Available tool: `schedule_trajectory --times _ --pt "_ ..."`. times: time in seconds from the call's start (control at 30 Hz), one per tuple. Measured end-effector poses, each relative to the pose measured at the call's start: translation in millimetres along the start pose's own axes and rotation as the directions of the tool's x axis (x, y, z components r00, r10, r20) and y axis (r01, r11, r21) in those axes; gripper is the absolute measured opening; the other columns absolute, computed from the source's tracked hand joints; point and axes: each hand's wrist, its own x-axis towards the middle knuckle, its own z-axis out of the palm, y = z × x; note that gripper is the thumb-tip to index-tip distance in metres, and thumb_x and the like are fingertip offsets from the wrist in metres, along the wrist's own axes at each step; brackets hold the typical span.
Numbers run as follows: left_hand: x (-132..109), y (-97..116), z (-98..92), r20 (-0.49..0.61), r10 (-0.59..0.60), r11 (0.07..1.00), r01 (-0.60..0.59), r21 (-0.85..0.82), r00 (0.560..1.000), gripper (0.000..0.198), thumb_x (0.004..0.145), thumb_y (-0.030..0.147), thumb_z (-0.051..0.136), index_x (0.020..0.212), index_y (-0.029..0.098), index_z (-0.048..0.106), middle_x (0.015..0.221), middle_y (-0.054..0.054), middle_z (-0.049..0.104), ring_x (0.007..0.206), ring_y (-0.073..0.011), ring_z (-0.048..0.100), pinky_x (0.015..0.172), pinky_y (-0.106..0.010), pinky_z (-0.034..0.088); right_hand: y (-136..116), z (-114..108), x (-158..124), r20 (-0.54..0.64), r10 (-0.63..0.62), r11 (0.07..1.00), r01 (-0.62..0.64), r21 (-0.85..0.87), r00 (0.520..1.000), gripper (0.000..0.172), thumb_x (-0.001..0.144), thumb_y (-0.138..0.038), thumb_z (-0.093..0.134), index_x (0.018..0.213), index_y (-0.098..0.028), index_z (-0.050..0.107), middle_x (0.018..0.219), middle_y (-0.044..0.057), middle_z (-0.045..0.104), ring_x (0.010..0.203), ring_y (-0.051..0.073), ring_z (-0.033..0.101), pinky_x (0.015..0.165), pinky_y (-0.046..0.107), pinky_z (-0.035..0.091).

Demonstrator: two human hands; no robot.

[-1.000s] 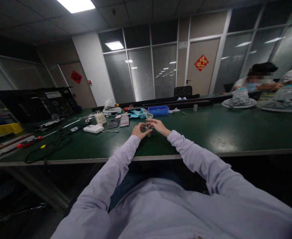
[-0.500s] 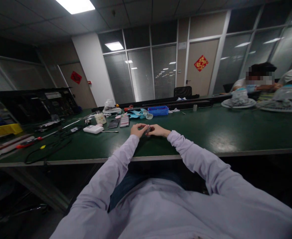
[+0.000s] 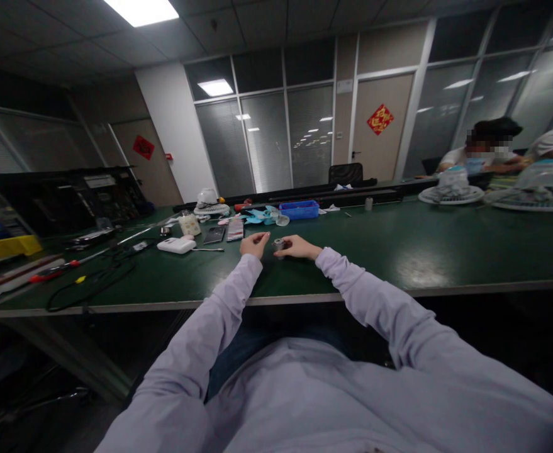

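Observation:
Both my hands rest on the green table (image 3: 399, 251) just past its near edge. My right hand (image 3: 296, 246) has its fingers closed round a small grey cylindrical part (image 3: 279, 243) that stands on the table. My left hand (image 3: 254, 243) sits a little to the left of it, its fingers pinched together near a tiny piece that I cannot make out. A small gap separates the two hands. Lilac sleeves cover both arms.
Beyond my hands lie two phones (image 3: 226, 232), a white device (image 3: 177, 245), a blue tray (image 3: 300, 209) and a light blue fan blade (image 3: 260, 216). Cables and tools (image 3: 87, 277) lie at the left. Other people sit at the far right behind fan grilles (image 3: 452, 194).
My hands were joined over the small part; now the left hand has drawn back to the left and the right hand alone stays on the grey part.

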Motion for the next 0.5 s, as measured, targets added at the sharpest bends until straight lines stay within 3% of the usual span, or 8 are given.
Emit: schedule_trajectory --times 0.2,0.5 --pt "-1 -16 3.4 0.107 -0.143 0.985 0.13 0.117 0.984 0.028 0.091 0.034 0.056 0.113 0.017 0.059 0.116 -0.008 0.061 0.1 -0.0201 0.061 0.086 -0.041 0.052 9 -4 3 -0.096 0.015 0.997 -0.023 -0.075 0.995 0.028 0.092 -0.03 0.058 0.116 -0.015 0.057 0.116 0.008 0.06 0.098 0.021 0.062 0.083 0.041 0.054" --pt "-4 -17 3.6 0.137 -0.137 0.977 0.111 0.184 0.981 0.026 0.091 0.034 0.055 0.112 0.018 0.06 0.117 -0.008 0.061 0.101 -0.0202 0.06 0.087 -0.041 0.052 18 -6 5 -0.186 -0.026 0.992 0.003 -0.124 0.982 0.029 0.092 -0.031 0.058 0.116 -0.015 0.057 0.115 0.008 0.061 0.096 0.021 0.063 0.082 0.04 0.054"
